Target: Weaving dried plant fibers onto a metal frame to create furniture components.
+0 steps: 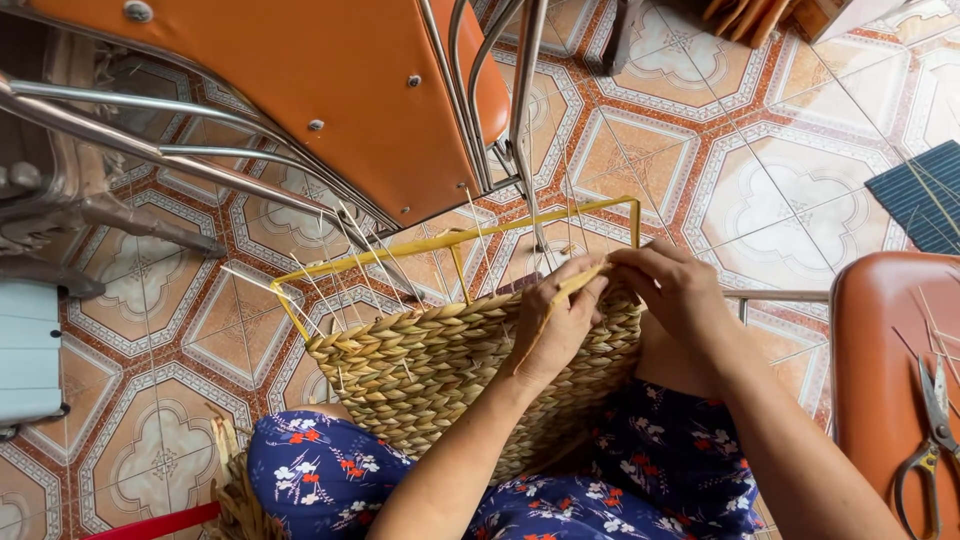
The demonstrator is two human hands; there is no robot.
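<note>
A half-woven straw basket (430,365) rests on my lap, built on a yellow wire frame (455,240) with thin upright wires. My left hand (560,320) presses on the basket's upper rim and pinches a flat pale straw strand (575,288). My right hand (675,290) grips the same strand at the rim, beside the frame's right corner. Both hands touch each other over the weave. My lap is covered by blue floral cloth (330,470).
An orange chair with metal legs (330,100) stands in front. A second orange seat (890,380) at right holds scissors (930,440) and loose straws. Patterned floor tiles (770,170), a dark blue mat (925,195) and loose straw (235,490) surround me.
</note>
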